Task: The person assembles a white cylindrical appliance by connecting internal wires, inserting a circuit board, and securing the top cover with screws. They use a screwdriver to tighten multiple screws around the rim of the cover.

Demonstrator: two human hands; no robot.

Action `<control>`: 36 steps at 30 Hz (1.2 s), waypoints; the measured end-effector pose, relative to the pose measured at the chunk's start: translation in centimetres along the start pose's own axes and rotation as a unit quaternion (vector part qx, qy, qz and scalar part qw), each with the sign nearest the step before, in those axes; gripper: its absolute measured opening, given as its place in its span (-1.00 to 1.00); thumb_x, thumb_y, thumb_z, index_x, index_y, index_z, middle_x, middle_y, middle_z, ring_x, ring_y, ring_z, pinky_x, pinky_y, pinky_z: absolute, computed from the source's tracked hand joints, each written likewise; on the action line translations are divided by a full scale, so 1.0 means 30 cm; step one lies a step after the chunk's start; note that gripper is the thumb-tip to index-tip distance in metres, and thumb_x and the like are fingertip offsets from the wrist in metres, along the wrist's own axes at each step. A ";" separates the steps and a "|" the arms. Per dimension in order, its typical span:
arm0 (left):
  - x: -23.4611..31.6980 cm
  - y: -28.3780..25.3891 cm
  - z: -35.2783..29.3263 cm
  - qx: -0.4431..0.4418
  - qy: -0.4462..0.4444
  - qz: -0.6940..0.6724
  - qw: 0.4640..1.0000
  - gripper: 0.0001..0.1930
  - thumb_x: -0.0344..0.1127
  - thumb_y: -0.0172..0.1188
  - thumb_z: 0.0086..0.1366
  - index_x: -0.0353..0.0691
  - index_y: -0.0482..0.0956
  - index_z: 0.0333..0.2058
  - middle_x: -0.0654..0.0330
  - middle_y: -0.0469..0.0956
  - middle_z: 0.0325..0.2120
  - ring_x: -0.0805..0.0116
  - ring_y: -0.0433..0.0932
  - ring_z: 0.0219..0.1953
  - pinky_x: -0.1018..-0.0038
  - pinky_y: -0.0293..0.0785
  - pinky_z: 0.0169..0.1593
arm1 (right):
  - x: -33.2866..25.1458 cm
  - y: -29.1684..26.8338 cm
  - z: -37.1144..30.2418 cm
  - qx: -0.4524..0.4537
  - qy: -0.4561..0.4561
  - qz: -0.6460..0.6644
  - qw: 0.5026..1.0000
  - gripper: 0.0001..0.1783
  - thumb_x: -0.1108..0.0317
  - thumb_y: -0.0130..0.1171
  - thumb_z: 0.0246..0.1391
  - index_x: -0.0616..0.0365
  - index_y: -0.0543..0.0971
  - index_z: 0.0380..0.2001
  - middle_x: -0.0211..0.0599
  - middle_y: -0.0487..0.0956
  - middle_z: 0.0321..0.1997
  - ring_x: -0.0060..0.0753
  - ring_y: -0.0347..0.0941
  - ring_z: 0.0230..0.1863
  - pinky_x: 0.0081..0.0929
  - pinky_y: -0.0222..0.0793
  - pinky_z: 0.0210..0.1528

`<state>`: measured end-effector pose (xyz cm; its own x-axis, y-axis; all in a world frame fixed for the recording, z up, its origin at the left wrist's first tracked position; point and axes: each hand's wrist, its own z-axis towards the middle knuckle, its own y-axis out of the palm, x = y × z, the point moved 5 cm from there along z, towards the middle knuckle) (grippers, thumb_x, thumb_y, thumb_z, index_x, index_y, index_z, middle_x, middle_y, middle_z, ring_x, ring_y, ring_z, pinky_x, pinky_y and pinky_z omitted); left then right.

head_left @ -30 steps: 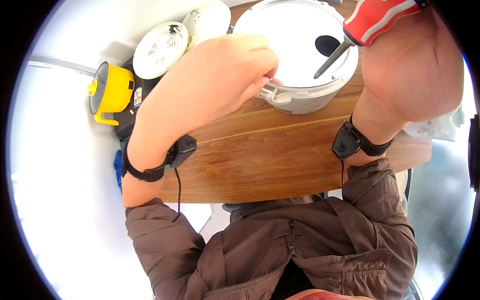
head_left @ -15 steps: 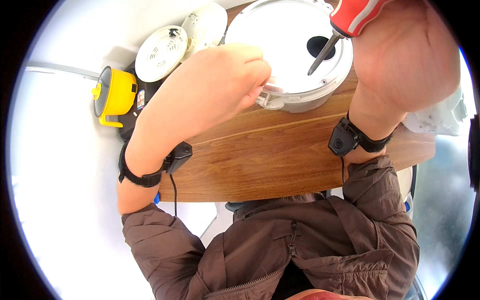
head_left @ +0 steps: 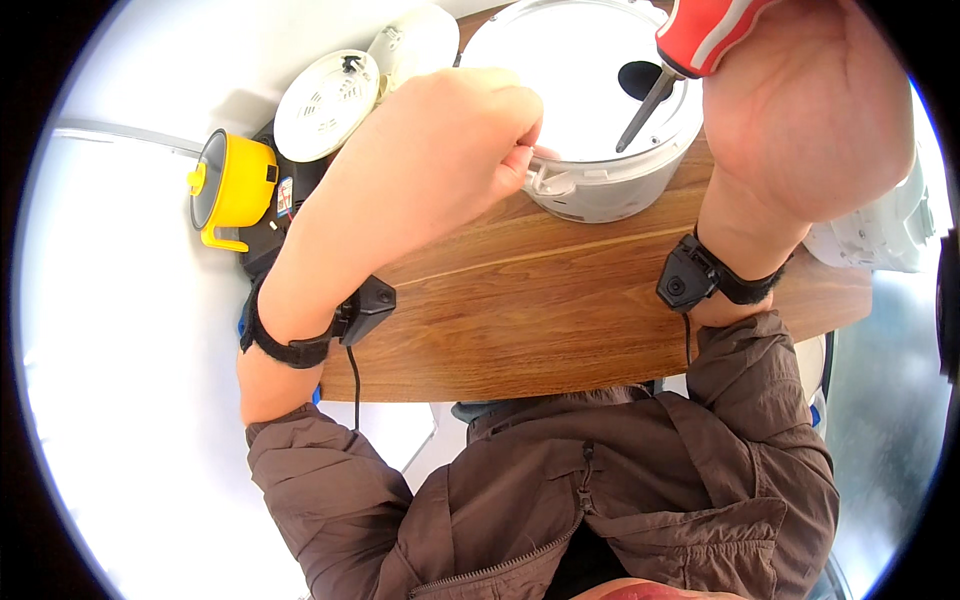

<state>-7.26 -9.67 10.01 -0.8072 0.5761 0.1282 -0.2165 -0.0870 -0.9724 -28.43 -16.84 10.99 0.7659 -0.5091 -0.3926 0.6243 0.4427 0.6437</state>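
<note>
A round white appliance housing [head_left: 600, 185] rests at the far side of the table, its bright metal disc [head_left: 570, 110] facing up. A dark round hole [head_left: 638, 80] shows in the disc. My left hand [head_left: 460, 130] is closed with its fingertips pinched at the housing's near-left rim, beside a small tab; the palm and curled fingers are hidden. My right hand [head_left: 810, 120] is wrapped round the red-and-grey handle of a screwdriver [head_left: 695, 40]. Its metal shaft points down and left over the housing, near the hole. The tip appears above the disc's near right part.
Two round white plastic covers [head_left: 325, 105] lean at the back left. A yellow pot [head_left: 240, 180] with a grey lid sits by the left wall on a dark case. Another white part [head_left: 880, 230] lies at the right edge of the wooden table [head_left: 530, 310].
The housing has tilted and shifted slightly right, so more of its near side wall shows. My left hand has moved a little up and right with it. The right hand and screwdriver barely moved.
</note>
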 end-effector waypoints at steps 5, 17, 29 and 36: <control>-0.014 -0.003 0.020 -0.005 -0.034 -0.038 0.999 -0.93 -0.56 0.29 0.13 -0.34 0.56 -0.42 0.12 0.57 -0.51 0.30 0.63 -0.48 0.47 0.56 -0.34 | 0.009 -0.017 0.008 0.004 -0.002 -0.007 1.000 -0.59 0.36 0.06 0.39 0.42 0.43 0.18 -0.01 0.60 0.05 -0.18 0.53 0.09 -0.16 0.42 0.23; 0.013 0.007 0.008 0.005 -0.094 0.001 0.996 -0.89 -0.51 0.29 0.13 -0.34 0.51 -0.45 0.10 0.57 -0.52 0.27 0.64 -0.48 0.41 0.55 -0.33 | 0.018 -0.017 0.005 0.011 -0.001 -0.021 1.000 -0.57 0.35 0.07 0.38 0.42 0.41 0.19 -0.02 0.60 0.04 -0.18 0.54 0.09 -0.17 0.43 0.23; 0.042 0.016 -0.004 -0.015 -0.107 0.031 0.994 -0.87 -0.43 0.18 0.16 -0.33 0.40 -0.44 -0.08 0.48 -0.51 -0.15 0.49 -0.43 0.10 0.40 -0.31 | 0.032 -0.025 -0.009 0.011 0.009 -0.031 0.999 -0.56 0.35 0.08 0.38 0.41 0.39 0.20 -0.02 0.60 0.04 -0.19 0.54 0.08 -0.18 0.43 0.22; 0.046 0.035 -0.006 -0.021 -0.115 0.060 0.991 -0.82 -0.38 0.15 0.24 -0.36 0.39 -0.43 -0.13 0.50 -0.51 -0.16 0.54 -0.39 0.08 0.45 -0.29 | 0.034 -0.027 -0.012 0.009 0.014 -0.037 0.999 -0.54 0.34 0.08 0.38 0.41 0.38 0.21 -0.03 0.60 0.03 -0.19 0.54 0.07 -0.19 0.44 0.21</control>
<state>-8.50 -8.81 9.15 -0.9309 0.3623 0.0473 -0.0923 -0.1079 -0.9899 -28.08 -17.44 9.82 0.7213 -0.5198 -0.4577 0.6772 0.3908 0.6234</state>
